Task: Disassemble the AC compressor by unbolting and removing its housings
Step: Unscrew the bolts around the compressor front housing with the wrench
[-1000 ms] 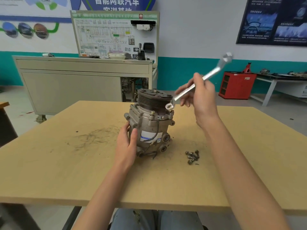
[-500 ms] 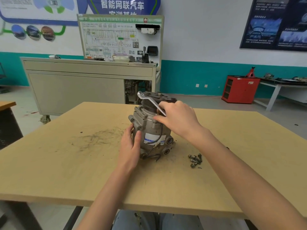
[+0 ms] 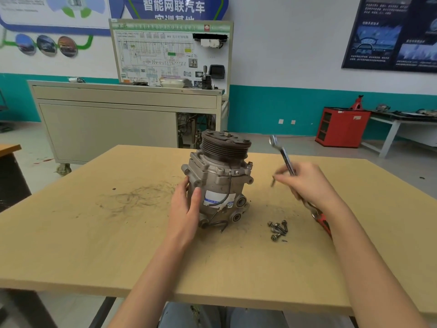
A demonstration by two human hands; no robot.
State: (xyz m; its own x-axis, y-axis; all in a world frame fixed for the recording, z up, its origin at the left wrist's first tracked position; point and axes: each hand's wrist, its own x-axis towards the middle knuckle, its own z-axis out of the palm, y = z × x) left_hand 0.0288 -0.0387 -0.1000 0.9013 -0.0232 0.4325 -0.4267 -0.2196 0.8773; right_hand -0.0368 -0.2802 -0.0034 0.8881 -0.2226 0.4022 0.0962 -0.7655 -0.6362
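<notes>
compressor (image 3: 220,183): I've got it upright, mid-tabletop (image 3: 94,233), pulley up.
left hand (image 3: 186,209): fingers wrapped round its left side, thumb in front.
right hand (image 3: 307,183): fingers curled round the wrench (image 3: 281,152), right of the compressor, apart.
bolts (image 3: 277,229): loose heap, right of the compressor.

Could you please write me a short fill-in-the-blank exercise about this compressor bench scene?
1. The compressor stands on the table with its ____ on top.
2. The right hand grips a ____.
3. Loose bolts lie near a ____-handled tool.
4. The left hand holds only the ____.

Missing words: pulley; wrench; red; compressor.
</notes>
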